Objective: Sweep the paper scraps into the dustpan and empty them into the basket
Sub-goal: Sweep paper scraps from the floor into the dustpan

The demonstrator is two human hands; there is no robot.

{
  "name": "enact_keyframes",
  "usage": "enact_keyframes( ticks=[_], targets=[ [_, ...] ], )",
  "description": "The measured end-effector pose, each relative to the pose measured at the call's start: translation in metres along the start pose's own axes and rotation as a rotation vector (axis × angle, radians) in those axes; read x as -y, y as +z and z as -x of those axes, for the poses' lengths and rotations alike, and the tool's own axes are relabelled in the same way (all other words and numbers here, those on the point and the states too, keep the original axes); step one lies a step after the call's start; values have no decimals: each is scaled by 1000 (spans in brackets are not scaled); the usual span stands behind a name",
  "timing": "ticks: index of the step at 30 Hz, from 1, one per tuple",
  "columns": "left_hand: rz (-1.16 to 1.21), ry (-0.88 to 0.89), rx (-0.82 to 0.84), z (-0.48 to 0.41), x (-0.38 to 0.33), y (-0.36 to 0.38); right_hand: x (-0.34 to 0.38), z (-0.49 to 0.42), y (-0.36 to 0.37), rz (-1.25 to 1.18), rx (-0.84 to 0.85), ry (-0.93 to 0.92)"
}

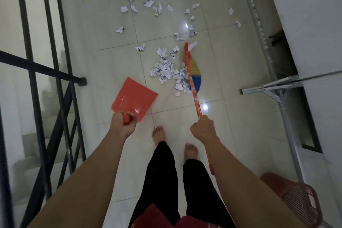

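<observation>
1. Left hand [123,120]: fingers curled tight round the rounded red end of the dustpan handle; at 7 o'clock of the frame centre.
2. Flat red plastic dustpan [133,97]: resting on the floor, open mouth facing 1 o'clock toward the heaped scraps, just beside them but apart.
3. Right hand [203,127]: fist wrapped round the patterned orange broom handle [194,96]; at 5 o'clock of centre.
4. Broom head with yellow and blue bristles [195,76]: lying on the floor, its edge touching the heap at the heap's 3 o'clock side.
5. Crumpled white paper scraps [167,72]: one dense heap at centre; loose pieces scattered toward 12 o'clock.
6. Red perforated plastic basket [299,198]: at 4 o'clock, near the right forearm.
7. Glossy pale tiled floor [231,61].
8. Black metal stair railing [42,72]: at 9 o'clock.
9. Bare feet [158,134]: on the tiles between the hands.
</observation>
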State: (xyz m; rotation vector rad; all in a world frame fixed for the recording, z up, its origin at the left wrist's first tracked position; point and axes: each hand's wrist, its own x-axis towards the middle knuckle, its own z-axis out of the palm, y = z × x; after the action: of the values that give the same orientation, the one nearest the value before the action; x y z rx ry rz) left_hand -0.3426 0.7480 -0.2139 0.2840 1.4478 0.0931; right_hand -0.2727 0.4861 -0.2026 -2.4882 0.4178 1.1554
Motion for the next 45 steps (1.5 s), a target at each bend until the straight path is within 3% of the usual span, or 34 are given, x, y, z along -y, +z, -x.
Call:
enact_keyframes(
  ticks=[6, 9, 14, 17, 29, 45],
  targets=[
    [-84, -42, -19, -26, -74, 14, 49, -18, 12, 117, -6, -44],
    [-459, -32, -109, -28, -107, 16, 66, -20, 11, 170, -13, -69],
    [-1196, 191, -181, -37, -135, 14, 86, -24, 6, 284, -55, -102],
    [-1407, 200, -155, -40, -136, 20, 93, -25, 4, 326, -48, -118],
    [-1293, 172, -20, -61, -91, 61, 97, 1, -12, 403, 36, -210],
    [-1328, 258, 19, -58, -94, 49, 51, 56, -1, 243, -136, -113]
  ],
)
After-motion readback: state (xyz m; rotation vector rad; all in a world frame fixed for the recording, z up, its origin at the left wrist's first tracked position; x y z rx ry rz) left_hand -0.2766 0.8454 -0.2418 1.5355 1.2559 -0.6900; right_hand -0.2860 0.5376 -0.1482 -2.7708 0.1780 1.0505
